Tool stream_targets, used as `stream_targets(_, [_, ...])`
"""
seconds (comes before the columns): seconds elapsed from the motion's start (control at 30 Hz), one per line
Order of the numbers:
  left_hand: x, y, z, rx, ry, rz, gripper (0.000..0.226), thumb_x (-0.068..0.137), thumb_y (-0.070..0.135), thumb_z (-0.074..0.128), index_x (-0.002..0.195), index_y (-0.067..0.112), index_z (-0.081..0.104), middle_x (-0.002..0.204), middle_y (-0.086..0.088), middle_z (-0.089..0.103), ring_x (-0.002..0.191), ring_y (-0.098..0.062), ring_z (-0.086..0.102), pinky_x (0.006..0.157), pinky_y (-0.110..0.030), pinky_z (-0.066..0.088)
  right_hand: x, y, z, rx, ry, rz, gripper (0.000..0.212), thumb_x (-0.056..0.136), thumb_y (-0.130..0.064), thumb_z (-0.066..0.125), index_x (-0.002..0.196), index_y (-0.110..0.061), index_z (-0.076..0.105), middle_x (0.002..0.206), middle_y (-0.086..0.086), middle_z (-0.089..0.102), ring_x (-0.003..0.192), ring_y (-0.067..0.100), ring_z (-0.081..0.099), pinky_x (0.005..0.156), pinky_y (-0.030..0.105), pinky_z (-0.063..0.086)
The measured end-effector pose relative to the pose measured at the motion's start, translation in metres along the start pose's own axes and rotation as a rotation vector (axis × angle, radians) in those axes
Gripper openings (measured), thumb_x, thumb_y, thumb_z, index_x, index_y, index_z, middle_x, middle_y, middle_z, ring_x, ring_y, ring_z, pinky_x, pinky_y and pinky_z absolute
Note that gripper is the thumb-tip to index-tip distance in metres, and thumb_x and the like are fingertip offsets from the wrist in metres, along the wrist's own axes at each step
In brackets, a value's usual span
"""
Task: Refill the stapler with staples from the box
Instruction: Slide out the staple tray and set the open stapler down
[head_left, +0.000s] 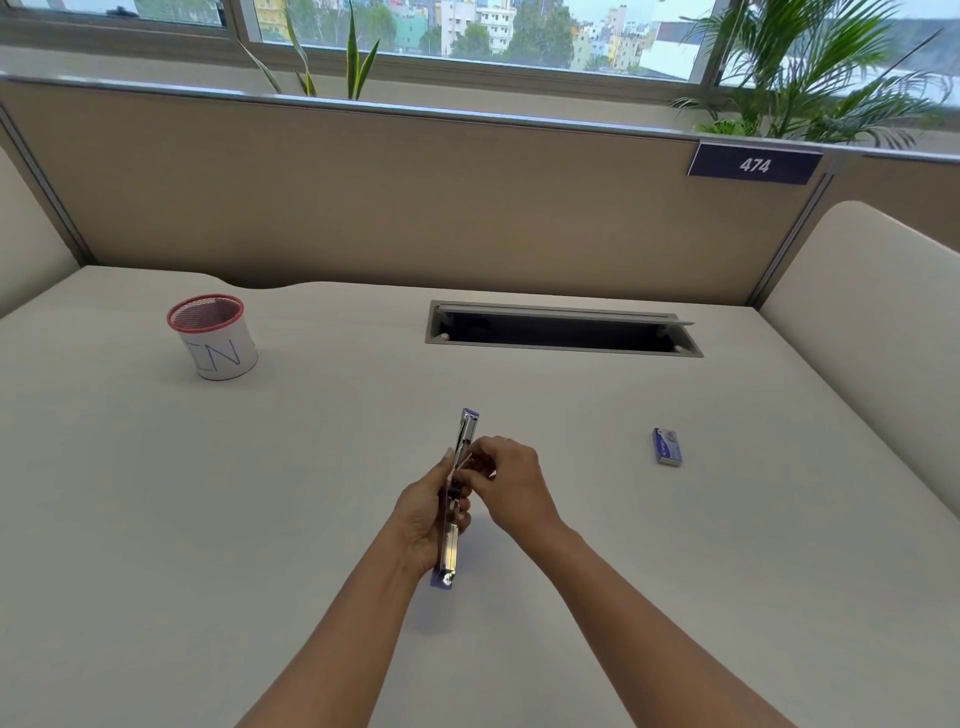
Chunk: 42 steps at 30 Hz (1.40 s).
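Stapler (450, 545) being held opened out above desk (311, 467), head view, left hand (423, 514) being wrapped round lower half so channel is being presented rightward. Fingertips of right hand (511, 480) being pinched on channel; staple strip cannot be told. Box (666, 446) lying well apart, right.

Red mesh cup (213, 336) far left; 474 sign (754, 165) on partition (363, 197).

The stapler (450, 548) gleams as bright polished metal with purple plastic ends. The table (311, 519) is smooth, matt off-white. At 3 o'clock the box (667, 446) looks like printed card; at 10 o'clock a red wire-mesh cup (213, 338) wears white paper.
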<state>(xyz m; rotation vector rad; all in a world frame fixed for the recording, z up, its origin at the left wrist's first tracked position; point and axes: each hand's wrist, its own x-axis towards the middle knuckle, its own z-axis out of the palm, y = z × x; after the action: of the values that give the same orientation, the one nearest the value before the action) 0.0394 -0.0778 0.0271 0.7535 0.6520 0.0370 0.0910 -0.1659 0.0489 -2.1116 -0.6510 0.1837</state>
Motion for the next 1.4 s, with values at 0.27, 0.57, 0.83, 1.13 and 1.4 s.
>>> stream_targets(0.27, [0.001, -0.001, 0.002, 0.101, 0.104, 0.055, 0.023, 0.09, 0.022, 0.056, 0.078, 0.004, 0.062, 0.052, -0.002, 0.046, 0.034, -0.006, 0.04, 0.032, -0.014, 0.032, -0.002, 0.0, 0.002, -0.017, -0.023, 0.007, 0.009, 0.079, -0.001, 0.063, 0.086, -0.001, 0.069, 0.08, 0.012, 0.066, 0.071, 0.015, 0.056, 0.073, 0.029, 0.049])
stream_targets(0.57, [0.003, -0.003, 0.006, 0.136, 0.172, 0.117, 0.026, 0.089, 0.021, 0.059, 0.073, 0.002, 0.061, 0.039, 0.003, 0.047, 0.032, -0.007, 0.039, 0.033, -0.017, 0.031, -0.004, -0.001, 0.004, -0.064, 0.019, -0.016, 0.008, 0.079, -0.002, 0.061, 0.079, -0.003, 0.069, 0.067, 0.0, 0.057, 0.063, 0.014, 0.052, 0.064, 0.02, 0.044])
stream_targets(0.83, [0.004, -0.004, 0.006, 0.167, 0.192, 0.153, 0.026, 0.088, 0.021, 0.06, 0.072, 0.001, 0.062, 0.039, 0.003, 0.048, 0.035, -0.008, 0.038, 0.036, -0.019, 0.033, -0.008, 0.001, 0.006, -0.064, 0.063, -0.041, 0.01, 0.08, -0.002, 0.06, 0.079, -0.003, 0.07, 0.075, 0.01, 0.068, 0.064, 0.012, 0.053, 0.059, 0.01, 0.039])
stream_targets(1.13, [0.006, -0.007, 0.007, 0.202, 0.227, 0.163, 0.028, 0.089, 0.022, 0.059, 0.07, 0.003, 0.062, 0.037, 0.005, 0.049, 0.037, -0.009, 0.038, 0.041, -0.022, 0.032, -0.011, 0.002, 0.008, -0.065, 0.082, -0.042, 0.01, 0.081, -0.002, 0.06, 0.08, -0.003, 0.07, 0.078, 0.011, 0.069, 0.069, 0.016, 0.057, 0.07, 0.026, 0.049])
stream_targets(1.4, [0.009, -0.009, 0.009, 0.226, 0.231, 0.146, 0.028, 0.089, 0.022, 0.059, 0.068, 0.003, 0.063, 0.043, 0.001, 0.046, 0.038, -0.011, 0.037, 0.039, -0.021, 0.032, -0.013, 0.006, 0.008, -0.061, 0.113, -0.037, 0.013, 0.082, -0.002, 0.058, 0.079, -0.004, 0.07, 0.077, 0.011, 0.069, 0.072, 0.02, 0.062, 0.069, 0.027, 0.05])
